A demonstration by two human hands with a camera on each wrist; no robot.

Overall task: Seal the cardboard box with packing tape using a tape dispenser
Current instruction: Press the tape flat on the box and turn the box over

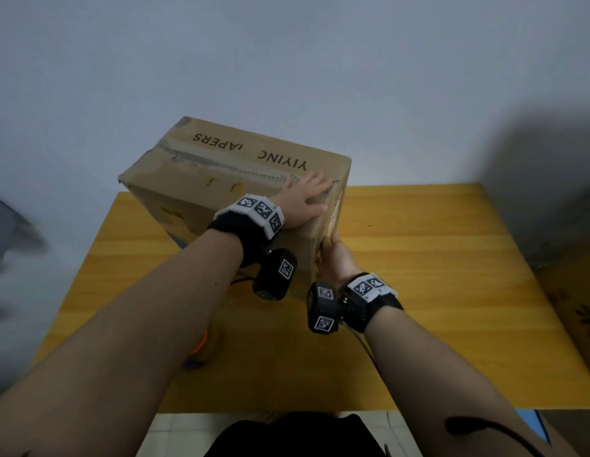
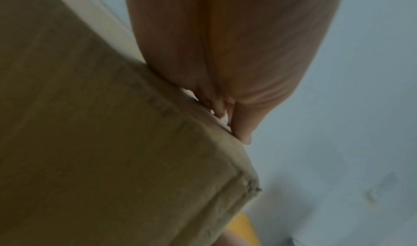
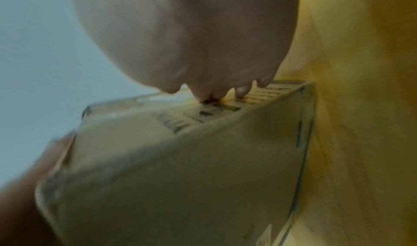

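Note:
A brown cardboard box printed "YIYING" stands tilted on one lower edge on the yellow table. A strip of old tape runs along its top seam. My left hand lies flat on the top face near the right corner, fingers straight; the left wrist view shows the left hand against the box. My right hand presses against the near right end face, thumb up along the corner edge. In the right wrist view its fingertips touch the box. An orange and blue tape dispenser lies mostly hidden under my left forearm.
The table stands against a pale wall. Another cardboard box with brown prints stands off the table's right edge. A blurred grey shape is at the far left. Bare tabletop extends right of the box.

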